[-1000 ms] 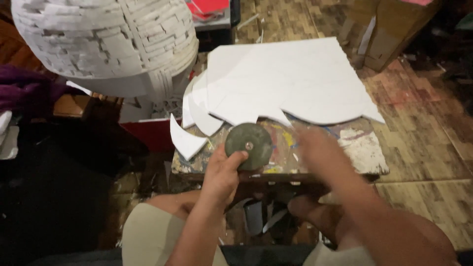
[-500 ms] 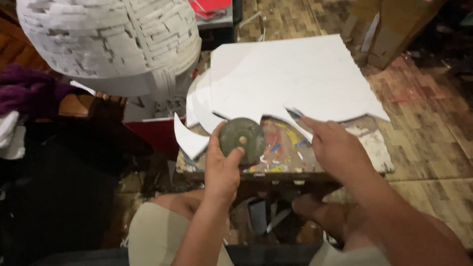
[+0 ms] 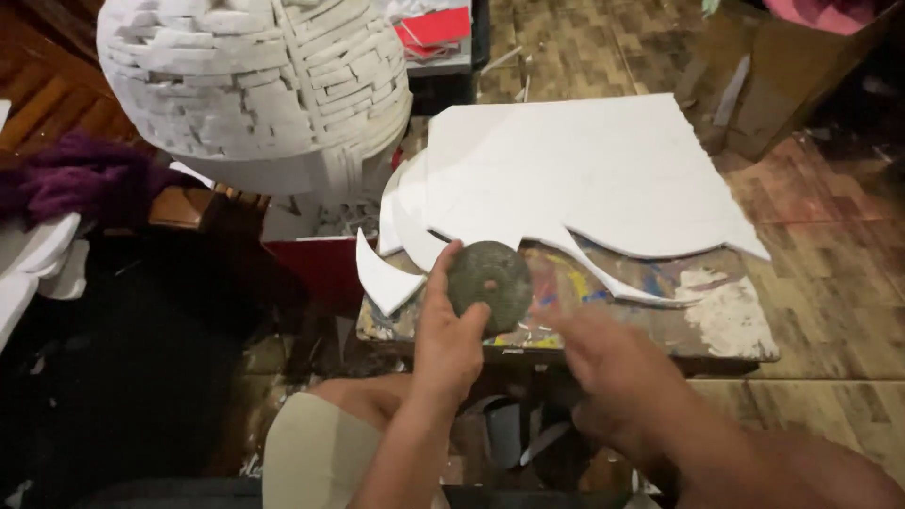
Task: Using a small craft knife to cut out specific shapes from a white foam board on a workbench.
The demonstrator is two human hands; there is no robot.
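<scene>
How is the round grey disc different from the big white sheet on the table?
The grey disc is small, round and dark, with a tiny hole in its middle; the white sheet is large, pale and cut into curved points along one edge. The left hand holds the disc, while nothing touches the sheet. Both are flat and sit over the paint-stained table.
</scene>
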